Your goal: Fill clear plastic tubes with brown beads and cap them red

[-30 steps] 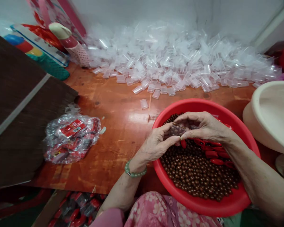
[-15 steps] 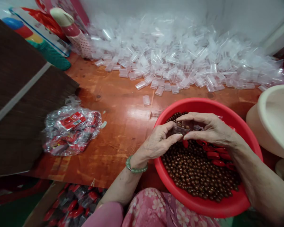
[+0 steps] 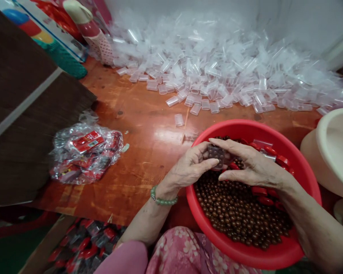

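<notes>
My left hand (image 3: 193, 165) pinches a small clear plastic case (image 3: 216, 155) filled with dark round balls between thumb and fingers. My right hand (image 3: 253, 163) arches beside it, thumb and forefinger apart, the forefinger reaching the case's upper edge; whether it touches is unclear. Both hands are over a red basin (image 3: 311, 182). Shiny brown balls (image 3: 240, 213) fill much of its near side. Red caps (image 3: 264, 199) lie on the right side of the basin, partly behind my right hand and forearm. Something red shows between my hands, just past the case.
Clear empty cases (image 3: 211, 72) are heaped along the wall. A plastic bag of red-topped packs (image 3: 85, 152) lies left on the wooden table (image 3: 140, 160). A dark brown box (image 3: 31, 106) stands left, a cream tub (image 3: 321, 140) right. Below the table edge are filled red-capped cases (image 3: 85, 243).
The case has turned more upright in my left hand, its flat side now showing. My right fingers have spread and drawn slightly away. The view has shifted a little.
</notes>
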Demonstrator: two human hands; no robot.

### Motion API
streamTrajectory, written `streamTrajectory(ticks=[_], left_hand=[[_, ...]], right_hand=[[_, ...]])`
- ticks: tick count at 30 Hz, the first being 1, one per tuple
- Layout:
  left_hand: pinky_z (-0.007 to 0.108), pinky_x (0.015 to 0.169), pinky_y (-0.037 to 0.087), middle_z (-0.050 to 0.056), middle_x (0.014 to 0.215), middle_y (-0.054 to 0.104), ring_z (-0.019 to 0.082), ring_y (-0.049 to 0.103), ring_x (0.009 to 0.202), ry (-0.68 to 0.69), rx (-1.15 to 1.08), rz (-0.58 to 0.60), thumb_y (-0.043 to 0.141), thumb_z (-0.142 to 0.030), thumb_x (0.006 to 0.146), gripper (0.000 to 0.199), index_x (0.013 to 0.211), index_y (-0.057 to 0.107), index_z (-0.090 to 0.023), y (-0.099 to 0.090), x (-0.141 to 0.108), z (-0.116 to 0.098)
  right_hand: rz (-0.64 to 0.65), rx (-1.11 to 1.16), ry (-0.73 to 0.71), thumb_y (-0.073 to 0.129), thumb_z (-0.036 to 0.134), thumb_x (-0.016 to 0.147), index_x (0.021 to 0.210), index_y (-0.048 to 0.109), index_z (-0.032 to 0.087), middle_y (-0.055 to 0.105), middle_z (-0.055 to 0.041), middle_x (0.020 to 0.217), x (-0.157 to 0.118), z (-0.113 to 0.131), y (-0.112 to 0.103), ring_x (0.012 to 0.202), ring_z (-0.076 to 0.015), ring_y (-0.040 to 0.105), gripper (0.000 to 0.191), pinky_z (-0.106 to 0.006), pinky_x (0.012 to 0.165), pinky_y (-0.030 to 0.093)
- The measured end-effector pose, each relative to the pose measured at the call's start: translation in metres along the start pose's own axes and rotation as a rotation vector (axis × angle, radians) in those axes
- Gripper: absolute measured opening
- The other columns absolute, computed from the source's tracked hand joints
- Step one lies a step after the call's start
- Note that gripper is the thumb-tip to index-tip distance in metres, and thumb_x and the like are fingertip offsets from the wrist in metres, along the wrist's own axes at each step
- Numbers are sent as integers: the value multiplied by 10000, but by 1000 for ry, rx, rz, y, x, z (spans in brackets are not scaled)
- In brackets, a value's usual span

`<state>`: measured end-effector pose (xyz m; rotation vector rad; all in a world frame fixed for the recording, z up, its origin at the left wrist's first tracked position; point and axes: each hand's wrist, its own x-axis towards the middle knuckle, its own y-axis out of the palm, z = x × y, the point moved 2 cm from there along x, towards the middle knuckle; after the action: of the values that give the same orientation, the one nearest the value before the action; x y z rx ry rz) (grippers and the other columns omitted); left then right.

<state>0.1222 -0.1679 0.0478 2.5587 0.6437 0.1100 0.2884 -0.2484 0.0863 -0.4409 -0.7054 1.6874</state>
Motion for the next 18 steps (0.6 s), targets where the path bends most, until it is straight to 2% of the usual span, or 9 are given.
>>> streamTrajectory(ticks=[5, 9, 12, 16, 18], left_hand=[[370, 864, 629, 123, 1137, 753, 261, 742, 1028, -12, -24, 58, 740, -342, 859, 346, 1168, 685, -196, -3, 0, -1], [337, 821, 624, 120, 1132, 750, 248, 744, 1006, 0, -18, 69, 718, -326, 879, 326, 1178, 682, -202, -5, -1, -2], [309, 791, 613, 112, 1084, 756, 221, 744, 941, -22, 12, 67, 732, -345, 867, 325, 1153, 690, -195, -5, -1, -3], [281, 805, 582, 100, 1081, 744, 182, 717, 906, -59, 6, 53, 766, -334, 831, 380, 1165, 680, -173, -3, 0, -4], [259, 800, 564, 91, 1077, 736, 157, 697, 883, -77, -4, 56, 772, -318, 822, 399, 1173, 671, -159, -3, 0, -4]], right_hand=[[-23, 60, 19, 715, 426, 881, 1436, 537, 223, 617, -110, 1400, 2, -1, -3, 1266, -266, 606, 618, -400, 1091, 483], [-77, 113, 7, 739, 430, 866, 1320, 631, 234, 697, -84, 1245, 3, 1, -9, 1102, -226, 678, 506, -319, 961, 548], [-84, 147, 24, 753, 414, 858, 1298, 636, 234, 707, -72, 1179, 4, -1, -9, 1016, -201, 691, 490, -280, 882, 561], [-71, 132, -20, 768, 366, 854, 1359, 592, 250, 674, -68, 1270, 5, -3, -6, 1134, -211, 650, 547, -306, 987, 515], [-61, 137, -43, 772, 356, 852, 1326, 613, 239, 682, -69, 1247, 7, -3, -6, 1129, -213, 648, 514, -312, 990, 509]])
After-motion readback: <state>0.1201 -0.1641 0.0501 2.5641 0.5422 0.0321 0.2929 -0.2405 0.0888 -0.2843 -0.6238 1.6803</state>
